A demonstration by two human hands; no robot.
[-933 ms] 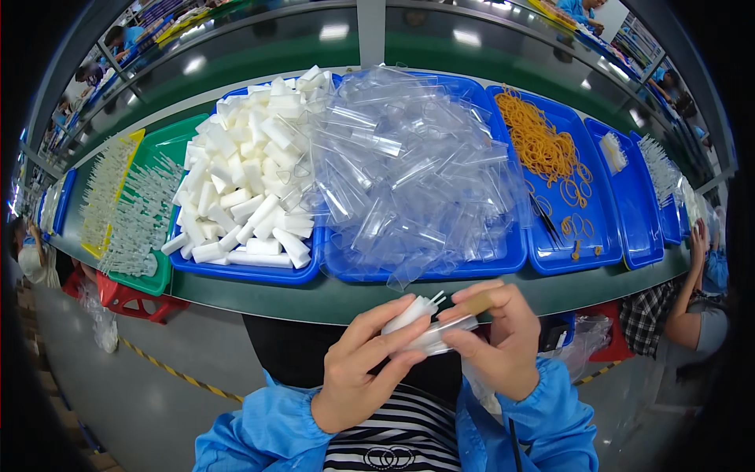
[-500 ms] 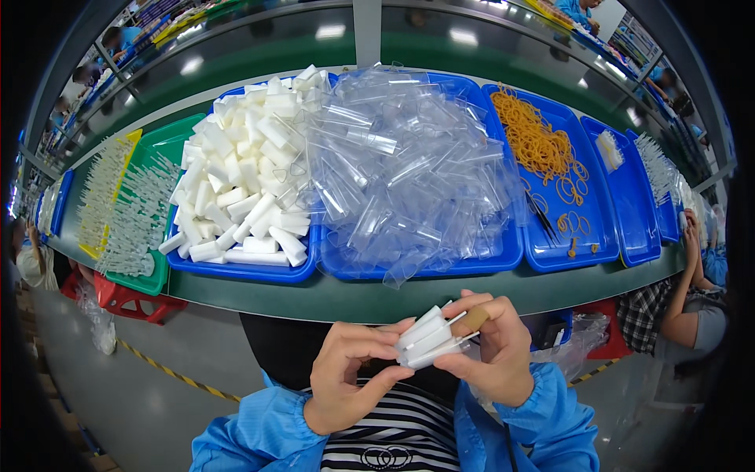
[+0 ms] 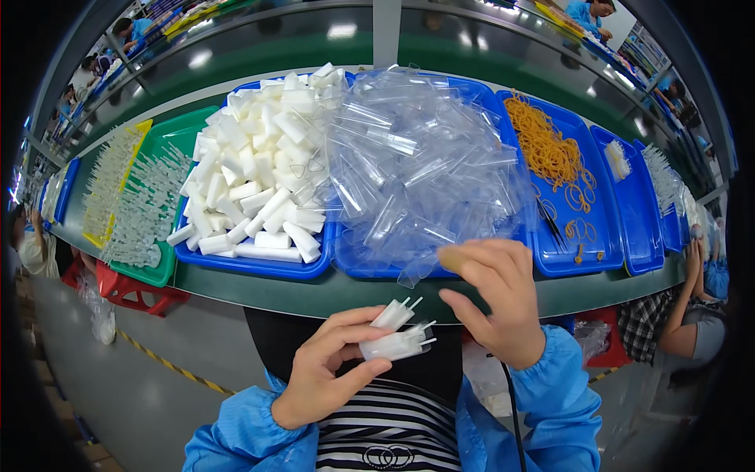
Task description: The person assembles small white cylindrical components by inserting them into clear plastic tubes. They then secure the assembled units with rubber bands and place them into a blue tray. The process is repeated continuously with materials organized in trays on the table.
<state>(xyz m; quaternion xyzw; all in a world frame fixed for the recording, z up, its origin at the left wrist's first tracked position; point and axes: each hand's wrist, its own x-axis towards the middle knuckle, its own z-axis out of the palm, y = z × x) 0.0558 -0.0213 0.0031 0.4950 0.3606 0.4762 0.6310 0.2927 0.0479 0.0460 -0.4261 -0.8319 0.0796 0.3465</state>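
Note:
Between the fingers and thumb of my left hand is a small bundle of white foam pieces in clear plastic sleeves. Thin white sticks poke out of its right end. My right hand, with a tan cover on one fingertip, is apart from the bundle. Its thumb and forefinger are spread, and nothing shows between them. That hand is over the table's front edge, nearest the heap of clear plastic sleeves. Left of that heap lies a pile of white foam pieces.
Blue trays hold the foam and sleeves. Rubber bands and black tweezers lie in another blue tray on the right. A green tray of translucent sticks stands left. Co-workers sit at both sides; a red stool stands below.
My right hand has let go of the bundle and moved up and right, toward the sleeves. My left hand keeps the bundle, shifted slightly left and down. The view has shifted slightly.

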